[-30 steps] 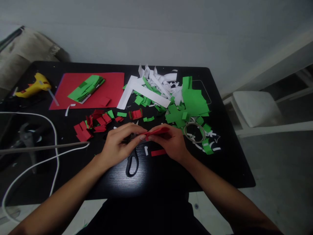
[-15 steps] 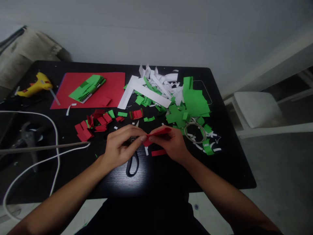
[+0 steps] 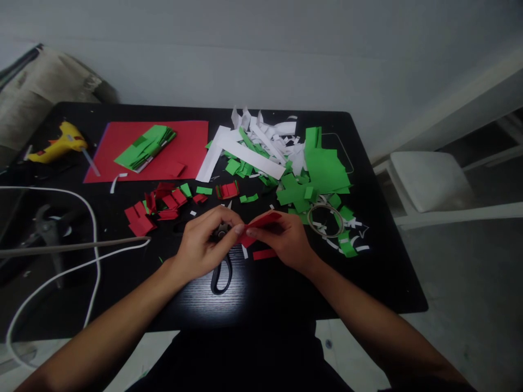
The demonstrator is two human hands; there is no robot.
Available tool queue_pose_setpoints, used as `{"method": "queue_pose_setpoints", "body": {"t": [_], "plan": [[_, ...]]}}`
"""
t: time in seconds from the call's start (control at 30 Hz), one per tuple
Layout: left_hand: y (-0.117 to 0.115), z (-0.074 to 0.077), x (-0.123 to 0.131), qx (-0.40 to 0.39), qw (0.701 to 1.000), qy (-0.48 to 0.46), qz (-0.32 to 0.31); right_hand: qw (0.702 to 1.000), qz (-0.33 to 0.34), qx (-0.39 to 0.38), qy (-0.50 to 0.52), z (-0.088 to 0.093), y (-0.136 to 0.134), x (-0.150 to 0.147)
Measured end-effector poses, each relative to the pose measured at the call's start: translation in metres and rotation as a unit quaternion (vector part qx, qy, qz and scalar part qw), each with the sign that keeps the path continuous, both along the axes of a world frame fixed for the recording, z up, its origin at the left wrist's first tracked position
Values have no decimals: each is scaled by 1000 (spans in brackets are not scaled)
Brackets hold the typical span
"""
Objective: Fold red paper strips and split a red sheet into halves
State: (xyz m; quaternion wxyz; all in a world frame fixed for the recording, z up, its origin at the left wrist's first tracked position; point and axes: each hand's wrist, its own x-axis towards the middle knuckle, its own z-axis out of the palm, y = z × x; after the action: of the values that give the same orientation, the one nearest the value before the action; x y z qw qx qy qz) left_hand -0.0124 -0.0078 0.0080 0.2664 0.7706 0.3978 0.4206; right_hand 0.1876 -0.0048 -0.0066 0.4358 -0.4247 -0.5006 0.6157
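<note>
Worktop [image 3: 261,305]: black, with a bare patch at its near edge, at 6 o'clock from the hands.
Scissors [image 3: 221,272]: black handles lie flat, poking out from under the left wrist towards 6 o'clock; the blades are hidden.
Left hand [image 3: 203,245]: fingertips pinched together on the left end of the red paper piece [image 3: 260,225].
Right hand [image 3: 287,241]: thumb and fingers clamped on the right part of the same piece (so both hands share it).
Red paper piece: lifted just above the worktop between the two hands, tilted up towards 2 o'clock.
Red strip [image 3: 265,254]: flat on the worktop just below the held piece, beside the right hand.
Tape ring [image 3: 325,220]: at 3 o'clock from the right hand, near it.
White cable [image 3: 90,218]: loops across the left side, at 9 o'clock.
Red scraps [image 3: 153,209]: a loose heap at 10 o'clock from the left hand.
Green offcuts [image 3: 322,171]: a pile at 1 o'clock, touching the white strips [image 3: 251,155] at 12 o'clock.
Red sheet [image 3: 188,142]: at 11 o'clock, carrying a green folded stack [image 3: 145,146].
Glue gun [image 3: 59,142]: yellow, far left, at 10 o'clock.
</note>
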Motion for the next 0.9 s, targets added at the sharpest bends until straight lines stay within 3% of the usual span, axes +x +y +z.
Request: {"method": "queue_pose_setpoints", "body": {"t": [0.23,0.43,0.73,0.9], "plan": [[-6,-4,6,-13,999,-36,18,999,8,-45,20,0,0,-1],[-3,-4,8,-71,996,-49,21,998,3,-41,45,-2,2,-1],[-2,-1,5,-98,995,-32,12,998,12,-41,36,-1,3,-2],[-2,-4,7,-141,984,-85,66,998,2,-53,42,-2,3,-1]]}}
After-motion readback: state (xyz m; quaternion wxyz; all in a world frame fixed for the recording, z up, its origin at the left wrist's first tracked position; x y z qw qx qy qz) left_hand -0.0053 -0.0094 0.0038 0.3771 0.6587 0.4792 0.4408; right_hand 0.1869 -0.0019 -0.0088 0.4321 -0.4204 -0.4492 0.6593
